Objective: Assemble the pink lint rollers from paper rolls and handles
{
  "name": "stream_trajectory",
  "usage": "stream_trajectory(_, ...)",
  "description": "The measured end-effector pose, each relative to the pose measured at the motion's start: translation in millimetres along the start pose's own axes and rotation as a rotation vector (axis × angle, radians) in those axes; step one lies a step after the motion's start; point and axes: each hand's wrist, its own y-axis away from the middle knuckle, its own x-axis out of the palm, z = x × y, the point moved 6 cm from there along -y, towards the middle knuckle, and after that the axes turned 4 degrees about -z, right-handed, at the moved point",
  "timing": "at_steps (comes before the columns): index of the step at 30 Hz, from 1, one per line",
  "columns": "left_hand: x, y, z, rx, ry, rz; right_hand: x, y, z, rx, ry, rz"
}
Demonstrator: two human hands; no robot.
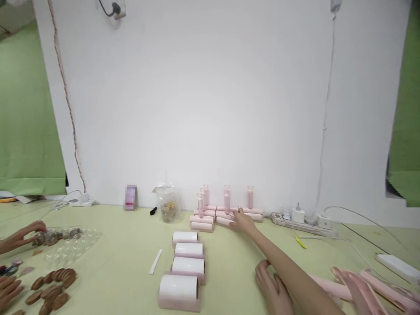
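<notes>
Nearest me, low and right of centre in the frame, the left hand (273, 286) rests with its fingers loosely curled; I can't tell whether it grips anything. Further in, four white rolls (188, 265) line up on pink bases at lower centre; a stray wrist could jostle them. Beyond, near mid-frame, the right hand (243, 222) reaches onto a pink roller case (222, 222); whether it's clamped, I can't tell. Slender upright pink handles (227, 204) crowd those fingertips, so a brushed knuckle might topple one.
</notes>
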Motion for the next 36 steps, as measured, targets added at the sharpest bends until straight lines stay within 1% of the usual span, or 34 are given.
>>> stream_trajectory(2,-21.3,8,7,0.007,-0.044,-0.133,0,8,-1,-0.014,0.009,0.034)
stream_trajectory(3,-32.1,12,8,0.032,-0.068,-0.18,-2,15,-2,-0.03,0.008,0.057)
stream_trajectory(5,-53.3,19,6,0.114,-0.125,-0.229,-9,36,-4,-0.076,-0.008,0.108)
stream_trajectory(7,-78.4,23,1,0.155,-0.188,-0.326,-18,67,-7,-0.121,-0.04,0.144)
stream_trajectory(8,-90.9,25,-1,0.151,-0.2,-0.385,-24,84,-9,-0.137,-0.061,0.151)
stream_trajectory(9,-101.5,25,-3,0.149,-0.199,-0.434,-29,103,-11,-0.146,-0.086,0.151)
stream_trajectory(10,-108.9,26,-5,0.143,-0.178,-0.451,-35,122,-14,-0.15,-0.114,0.146)
stream_trajectory(11,-110.3,24,-5,0.137,-0.126,-0.391,-40,140,-17,-0.148,-0.143,0.137)
stream_trajectory(12,-107.5,23,-5,0.135,-0.061,-0.291,-45,157,-20,-0.141,-0.17,0.127)
stream_trajectory(14,-94.0,26,-4,0.151,0.063,-0.027,-53,184,-27,-0.109,-0.21,0.094)
stream_trajectory(15,-87.7,28,-5,0.169,0.101,0.075,-57,193,-29,-0.081,-0.22,0.067)
stream_trajectory(16,-83.7,31,-5,0.192,0.112,0.131,-60,200,-30,-0.047,-0.226,0.029)
stream_trajectory(17,-82.0,33,-5,0.216,0.097,0.144,-63,203,-31,-0.011,-0.232,-0.015)
stream_trajectory(19,-82.0,34,-4,0.249,0.042,0.116,-68,205,-26,0.046,-0.258,-0.101)
stream_trajectory(22,-84.4,29,-1,0.274,0.007,0.08,-77,200,-12,0.079,-0.339,-0.201)
stream_trajectory(25,-91.5,22,1,0.263,0.016,0.04,-99,203,-4,0.101,-0.432,-0.317)
stream_trajectory(27,-101.3,21,-3,0.264,0.001,-0.038,-117,212,-8,0.122,-0.512,-0.407)
stream_trajectory(28,-108.2,22,-8,0.279,0.015,-0.101,-126,217,-10,0.107,-0.56,-0.451)
stream_trajectory(30,-122.4,30,-23,0.315,0.092,-0.228,-140,230,-12,-0.011,-0.652,-0.497)
stream_trajectory(31,-127.3,34,-30,0.313,0.16,-0.256,-143,235,-10,-0.103,-0.685,-0.475)
stream_trajectory(32,-128.1,39,-36,0.293,0.205,-0.23,-143,241,-6,-0.201,-0.701,-0.411)
stream_trajectory(33,-124.8,43,-40,0.251,0.244,-0.151,-139,246,-1,-0.283,-0.698,-0.316)
stream_trajectory(34,-116.2,48,-42,0.165,0.292,-0.004,-133,250,4,-0.342,-0.668,-0.203)
stream_trajectory(35,-104.5,55,-42,0.064,0.339,0.174,-127,254,5,-0.356,-0.608,-0.137)
stream_trajectory(36,-94.1,62,-41,-0.027,0.381,0.323,-122,257,5,-0.345,-0.53,-0.101)
